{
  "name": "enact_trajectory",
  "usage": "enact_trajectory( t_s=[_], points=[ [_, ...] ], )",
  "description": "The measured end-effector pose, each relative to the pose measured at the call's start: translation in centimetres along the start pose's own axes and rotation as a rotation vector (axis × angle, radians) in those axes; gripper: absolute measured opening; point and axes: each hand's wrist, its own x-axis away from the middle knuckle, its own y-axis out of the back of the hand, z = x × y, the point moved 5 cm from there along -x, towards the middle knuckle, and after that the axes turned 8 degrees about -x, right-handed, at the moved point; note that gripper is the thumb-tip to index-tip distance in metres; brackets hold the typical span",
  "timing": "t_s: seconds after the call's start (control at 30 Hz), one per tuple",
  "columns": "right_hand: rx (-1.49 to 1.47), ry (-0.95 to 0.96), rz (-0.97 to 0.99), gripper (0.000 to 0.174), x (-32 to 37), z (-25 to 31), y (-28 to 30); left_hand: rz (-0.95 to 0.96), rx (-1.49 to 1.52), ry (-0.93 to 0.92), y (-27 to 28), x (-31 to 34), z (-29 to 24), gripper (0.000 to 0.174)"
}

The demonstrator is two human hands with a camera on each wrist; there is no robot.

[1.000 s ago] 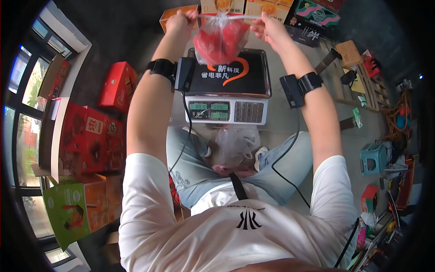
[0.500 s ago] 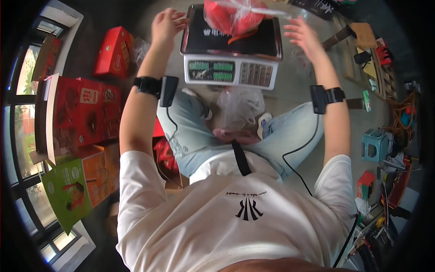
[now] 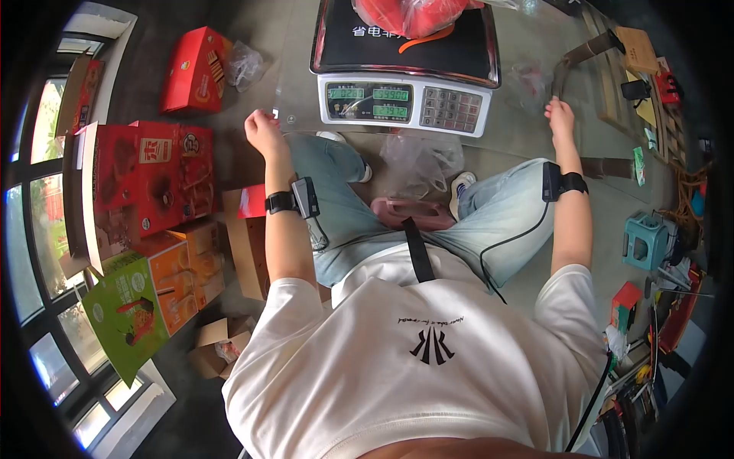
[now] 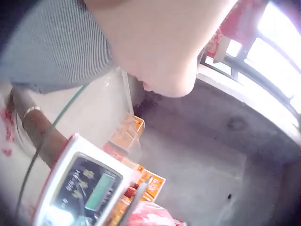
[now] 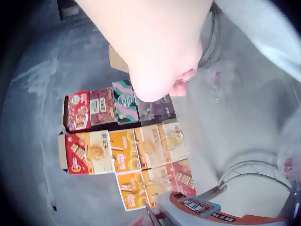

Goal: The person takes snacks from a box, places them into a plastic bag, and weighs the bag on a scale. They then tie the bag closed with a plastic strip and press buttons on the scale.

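Note:
At the top of the head view, a clear plastic bag with red contents (image 3: 417, 19) lies on the black pan (image 3: 344, 57) of a digital weighing scale (image 3: 417, 126), whose display is lit green. My left hand (image 3: 265, 134) hangs left of the scale, above the left leg, fingers loosely curled and holding nothing. To the right of the scale, near the glass table's edge, is my right hand (image 3: 560, 121), also loosely curled around nothing. Each hand is well apart from the bag. The left wrist view shows the scale (image 4: 84, 183) from the side; the bag's upper part is cut off in the head view.
A red box (image 3: 195, 73) and a crumpled clear bag (image 3: 245, 67) lie to the left. Larger red cartons (image 3: 153, 183) and a green carton (image 3: 122, 314) stand by the windows. A clear bag (image 3: 420, 161) hangs below the scale. Several snack boxes (image 5: 124, 150) stand beyond it.
The bag came down from both hands onto the scale and was let go. Both hands drew back toward the body and outward, and their fingers relaxed.

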Motion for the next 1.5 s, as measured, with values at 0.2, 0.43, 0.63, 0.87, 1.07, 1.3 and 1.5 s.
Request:
enact_trajectory(
  t_s=[0.2, 0.43, 0.63, 0.87, 1.07, 1.3, 1.5],
  points=[
    [0.184, 0.116, 0.204, 0.034, 0.6, 1.2, -3.4, 0.196, -0.182, 0.109, -1.4, -1.1, 1.2, 0.017],
    [0.253, 0.125, 0.312, 0.034, 1.4, 1.4, -3.8, 0.177, -0.150, 0.109, -0.5, -1.1, 1.3, 0.016],
    [0.079, 0.219, 0.129, 0.036, 3.5, 3.6, -4.3, 0.181, -0.150, 0.098, -0.8, -1.2, 1.3, 0.017],
    [-0.134, 0.425, 0.163, 0.064, 14.7, 5.4, -11.6, 0.204, -0.170, 0.124, -0.6, -1.3, 1.9, 0.017],
    [-0.220, 0.358, 0.366, 0.058, 14.8, 3.5, -13.9, 0.186, -0.226, 0.108, -0.6, -0.7, 0.9, 0.017],
    [0.043, 0.457, 0.298, 0.067, 16.0, 4.0, -14.1, 0.144, -0.088, 0.033, -3.5, 0.7, -2.0, 0.015],
    [0.071, 0.526, 0.264, 0.067, 16.5, 4.7, -14.0, 0.461, -0.179, -0.611, -15.1, 6.0, -19.4, 0.020]
  ],
)
